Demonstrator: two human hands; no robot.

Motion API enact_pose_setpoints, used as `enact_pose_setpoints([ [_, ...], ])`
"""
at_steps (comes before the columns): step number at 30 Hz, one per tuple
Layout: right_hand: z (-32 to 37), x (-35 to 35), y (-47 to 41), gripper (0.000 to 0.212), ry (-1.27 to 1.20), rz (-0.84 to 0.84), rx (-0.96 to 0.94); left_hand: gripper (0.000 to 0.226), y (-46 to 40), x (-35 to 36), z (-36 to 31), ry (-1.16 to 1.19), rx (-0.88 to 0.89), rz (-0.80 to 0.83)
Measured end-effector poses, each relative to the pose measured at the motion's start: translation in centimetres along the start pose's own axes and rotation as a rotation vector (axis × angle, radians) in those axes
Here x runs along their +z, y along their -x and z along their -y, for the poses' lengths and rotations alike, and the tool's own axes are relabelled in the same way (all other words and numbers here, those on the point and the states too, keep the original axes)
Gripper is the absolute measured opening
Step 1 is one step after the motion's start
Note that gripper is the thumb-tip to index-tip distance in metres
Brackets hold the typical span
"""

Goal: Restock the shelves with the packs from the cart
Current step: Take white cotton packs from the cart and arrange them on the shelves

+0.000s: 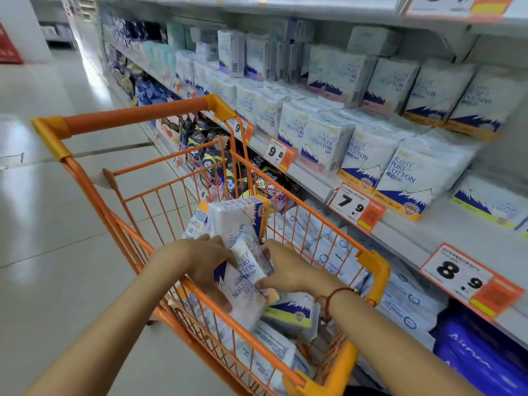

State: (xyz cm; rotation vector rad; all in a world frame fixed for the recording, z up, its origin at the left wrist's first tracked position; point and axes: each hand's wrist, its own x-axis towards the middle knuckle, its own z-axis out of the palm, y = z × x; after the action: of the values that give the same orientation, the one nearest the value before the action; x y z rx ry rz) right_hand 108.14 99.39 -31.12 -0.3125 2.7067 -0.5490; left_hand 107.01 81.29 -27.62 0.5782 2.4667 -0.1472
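While both our hands are down in the orange cart, the step in hand looks like gathering a few packs before lifting them to the shelf. Our left hand curls its fingers over the near side of a white "Pure Cotton" pack, and our right hand closes on the same pack from the other side, thumb on its face; a second, smaller pack sits wedged between the two hands, touching both. So each grip is closed on the pack, not empty.

To do this well, we judge that we should square the packs together first, so the soft wrappers do not slide apart as we raise them. A third pack leans upright just behind our fingers and may tip when we pull; we lift straight up, clear of the cart's wire rim.

The matching packs with the orange band stand on the shelf above the 7.9 price tag, to our right, and there appears to be bare shelf just beside them. That seems the slot to aim for. More packs lie in the cart below, so the restocking is likely far from finished.
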Motion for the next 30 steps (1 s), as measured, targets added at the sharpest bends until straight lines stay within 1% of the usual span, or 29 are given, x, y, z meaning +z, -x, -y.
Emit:
enact_pose_setpoints([
  [2, 0.3, -0.2, 0.3, 0.071, -0.027, 0.012, 0.004, 0.091, 0.0, 0.2, -0.1, -0.072, 0.018, -0.071],
  [4, 0.5, -0.8, 0.7, 0.071, -0.044, 0.012, 0.002, 0.090, 0.0, 0.1, -0.1, -0.089, 0.043, -0.120],
  [7, -0.1, -1.4, 0.7, 0.072, -0.096, 0.007, 0.012, 0.082, 0.0, -0.1, -0.3, 0.039, 0.054, -0.100],
  [9, -0.3, -1.7, 0.5, 0.077, -0.076, 0.028, 0.010, 0.075, 0.0, -0.2, -0.4, 0.089, 0.048, -0.094],
  [12, -0.2, -2.0, 0.6, 0.081, -0.052, 0.025, -0.017, 0.078, 0.4, -0.3, -0.7, 0.096, 0.035, -0.118],
  [15, -0.1, -2.7, 1.0, 0.084, -0.040, -0.016, -0.026, 0.083, 0.5, -0.2, -0.7, 0.058, 0.032, -0.181],
  [17, -0.4, -3.1, 1.5, 0.086, -0.007, -0.045, -0.005, 0.081, 0.5, -0.1, -0.7, 0.038, 0.032, -0.228],
  [19, -0.7, -3.5, 2.1, 0.087, 0.026, -0.100, 0.001, 0.074, 0.5, -0.1, -0.8, 0.030, 0.036, -0.321],
  [21, -1.0, -3.9, 3.0, 0.085, 0.031, -0.192, -0.015, 0.064, 0.5, -0.3, -0.8, 0.053, 0.027, -0.420],
  [24, -2.0, -4.9, 4.6, 0.084, -0.001, -0.301, -0.051, 0.059, 0.7, -0.8, -0.9, 0.069, 0.006, -0.488],
  [26, -2.9, -5.9, 5.8, 0.081, -0.016, -0.362, -0.069, 0.061, 1.1, -1.2, -0.8, 0.163, 0.020, -0.557],
  [27, -3.3, -6.6, 6.5, 0.077, -0.058, -0.402, -0.067, 0.062, 1.4, -1.5, -0.9, 0.264, 0.037, -0.603],
  [28, -3.7, -7.3, 7.2, 0.074, -0.152, -0.435, -0.062, 0.062, 1.7, -1.9, -1.2, 0.392, 0.053, -0.668],
  [30, -4.4, -8.7, 8.5, 0.062, -0.444, -0.470, -0.040, 0.060, 2.2, -2.7, -2.1, 0.665, 0.075, -0.824],
])
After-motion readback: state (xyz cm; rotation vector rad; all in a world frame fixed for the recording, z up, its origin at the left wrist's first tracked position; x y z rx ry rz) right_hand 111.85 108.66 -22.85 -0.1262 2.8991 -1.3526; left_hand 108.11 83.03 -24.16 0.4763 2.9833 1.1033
